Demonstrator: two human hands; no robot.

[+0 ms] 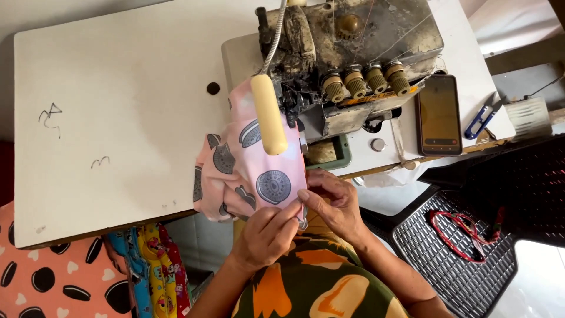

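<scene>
Pink biscuit-print fabric (247,171) draped over the white surface's (118,118) near edge just left of the grimy sewing machine (353,53), broad bare room leftward, left hand (268,232) and right hand (332,200) fingers pinched together on its lower corner

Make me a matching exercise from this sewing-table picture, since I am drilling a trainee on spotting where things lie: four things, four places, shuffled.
Things:
1. pink printed fabric
2. phone
3. blue thread snips
4. red scissors

Places:
A. on the black ribbed mat below the table's right end
B. flat on the table, just right of the sewing machine
C. pinched at its edge by the left hand and right hand
D. near the table's right edge, beyond the phone

Pairs: 1-C, 2-B, 3-D, 4-A
</scene>
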